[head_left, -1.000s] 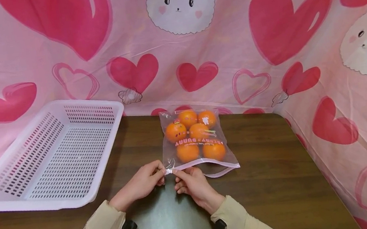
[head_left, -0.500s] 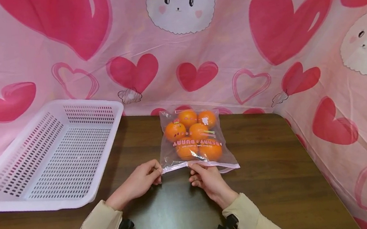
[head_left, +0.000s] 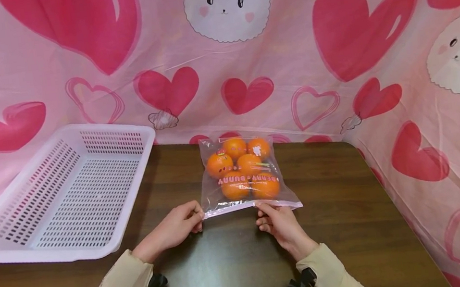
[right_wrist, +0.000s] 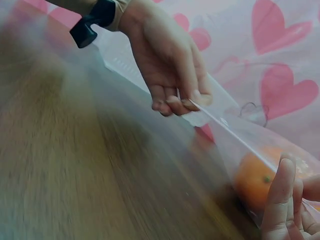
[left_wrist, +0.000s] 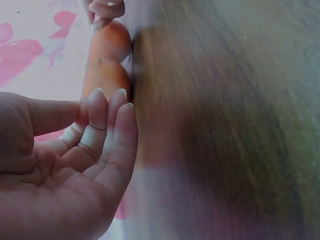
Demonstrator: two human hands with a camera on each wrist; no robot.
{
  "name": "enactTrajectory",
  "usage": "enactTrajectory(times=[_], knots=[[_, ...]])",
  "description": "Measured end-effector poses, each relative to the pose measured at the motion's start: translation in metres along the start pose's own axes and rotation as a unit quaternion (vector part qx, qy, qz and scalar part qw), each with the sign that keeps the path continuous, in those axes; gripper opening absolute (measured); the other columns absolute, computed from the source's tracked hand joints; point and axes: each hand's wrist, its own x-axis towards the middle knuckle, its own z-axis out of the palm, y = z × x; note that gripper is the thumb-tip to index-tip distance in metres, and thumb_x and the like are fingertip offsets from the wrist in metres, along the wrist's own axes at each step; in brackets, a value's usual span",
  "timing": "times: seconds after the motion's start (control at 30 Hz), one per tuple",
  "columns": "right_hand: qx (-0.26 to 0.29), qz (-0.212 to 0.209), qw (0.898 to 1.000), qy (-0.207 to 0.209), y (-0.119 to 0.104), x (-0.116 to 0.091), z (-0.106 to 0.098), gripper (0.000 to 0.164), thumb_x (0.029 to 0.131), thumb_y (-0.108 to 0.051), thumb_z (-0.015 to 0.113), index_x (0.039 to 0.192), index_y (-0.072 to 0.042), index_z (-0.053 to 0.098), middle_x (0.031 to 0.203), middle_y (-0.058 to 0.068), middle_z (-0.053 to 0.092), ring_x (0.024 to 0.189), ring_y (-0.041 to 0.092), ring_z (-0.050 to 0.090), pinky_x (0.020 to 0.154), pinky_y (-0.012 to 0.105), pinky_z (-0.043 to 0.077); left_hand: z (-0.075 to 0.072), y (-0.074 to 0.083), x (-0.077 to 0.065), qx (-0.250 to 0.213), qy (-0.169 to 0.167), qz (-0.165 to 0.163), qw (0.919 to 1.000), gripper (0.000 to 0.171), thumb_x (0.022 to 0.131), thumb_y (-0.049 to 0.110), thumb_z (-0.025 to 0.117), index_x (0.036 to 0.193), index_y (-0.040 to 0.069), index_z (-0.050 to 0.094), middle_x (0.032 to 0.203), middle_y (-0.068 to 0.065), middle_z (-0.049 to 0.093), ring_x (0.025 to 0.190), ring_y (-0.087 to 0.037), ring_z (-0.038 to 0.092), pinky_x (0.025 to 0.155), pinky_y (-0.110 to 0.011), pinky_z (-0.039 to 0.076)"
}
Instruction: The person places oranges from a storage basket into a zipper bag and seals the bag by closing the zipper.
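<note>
A clear zip bag (head_left: 212,192) with pink print lies on the table, and several oranges (head_left: 220,165) are inside it. The bag's mouth faces me. At its left corner, my left hand (head_left: 181,225) pinches the strip between thumb and index finger. My right hand (head_left: 283,223) pinches the same strip between thumb and fingers, closer to the right corner. In the right wrist view, the strip runs taut from the left hand (right_wrist: 170,60) to the right hand (right_wrist: 287,205). In the left wrist view, the pinched corner is mostly hidden behind the fingers (left_wrist: 122,145).
To the left, a white perforated plastic basket (head_left: 89,201) stands on the dark wooden table (head_left: 345,225). A pink cloth (head_left: 180,33) with hearts and bunny faces hangs behind and to the right of the table. Black wrist cameras (head_left: 158,284) sit below both sleeves.
My right hand has slid rightward along the strip, from beside the left hand to near the right corner. The gaping mouth now lies flat along the strip. My left hand has barely moved.
</note>
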Motion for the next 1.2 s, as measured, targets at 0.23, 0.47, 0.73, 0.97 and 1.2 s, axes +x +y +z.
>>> enactTrajectory(times=[0.23, 0.47, 0.73, 0.97, 1.2], knots=[[-0.009, 0.002, 0.999, 0.031, -0.006, -0.001, -0.022, 0.026, 0.102, -0.015, 0.063, 0.11, 0.009, 0.062, 0.08, 0.007, 0.059, 0.058, 0.011, 0.062, 0.057, 0.02, 0.055, 0.001, 0.0, 0.001, 0.002, -0.006, -0.003, 1.0, 0.014, 0.104, 0.013, 0.059, 0.092, 0.006, 0.061, 0.075, -0.003, 0.06, 0.07, -0.021, 0.056, 0.066, -0.035, 0.046], [-0.001, 0.001, 0.998, 0.06, -0.012, 0.003, -0.042, 0.021, 0.102, -0.014, 0.063, 0.104, 0.007, 0.062, 0.078, 0.006, 0.062, 0.058, 0.012, 0.063, 0.06, 0.022, 0.057, 0.0, 0.0, 0.001, 0.002, -0.004, 0.003, 1.0, 0.014, 0.104, 0.012, 0.058, 0.091, 0.006, 0.06, 0.075, -0.002, 0.06, 0.071, -0.02, 0.056, 0.067, -0.035, 0.046], [0.018, -0.016, 0.996, 0.082, -0.023, 0.006, -0.071, 0.013, 0.103, -0.011, 0.061, 0.101, 0.001, 0.068, 0.081, 0.006, 0.065, 0.063, 0.012, 0.066, 0.068, 0.025, 0.059, 0.001, -0.002, 0.0, 0.002, -0.002, -0.001, 1.0, 0.014, 0.104, 0.012, 0.058, 0.091, 0.007, 0.06, 0.075, -0.002, 0.06, 0.07, -0.02, 0.055, 0.066, -0.035, 0.045], [0.021, -0.017, 0.995, 0.092, -0.03, 0.008, -0.086, 0.012, 0.102, -0.013, 0.064, 0.097, -0.004, 0.068, 0.082, 0.006, 0.066, 0.066, 0.013, 0.068, 0.07, 0.026, 0.059, 0.004, -0.004, -0.002, 0.007, -0.004, 0.021, 0.9997, 0.014, 0.103, 0.012, 0.058, 0.091, 0.006, 0.06, 0.074, 0.0, 0.06, 0.069, -0.018, 0.055, 0.066, -0.032, 0.045], [0.03, -0.007, 0.995, 0.094, -0.033, 0.01, -0.088, 0.016, 0.102, -0.018, 0.065, 0.104, -0.002, 0.067, 0.09, 0.01, 0.07, 0.076, 0.018, 0.072, 0.079, 0.033, 0.059, 0.009, -0.005, -0.004, -0.008, -0.024, 0.036, 0.9991, 0.015, 0.104, 0.012, 0.058, 0.091, 0.006, 0.061, 0.074, 0.0, 0.062, 0.069, -0.017, 0.058, 0.064, -0.03, 0.049]])
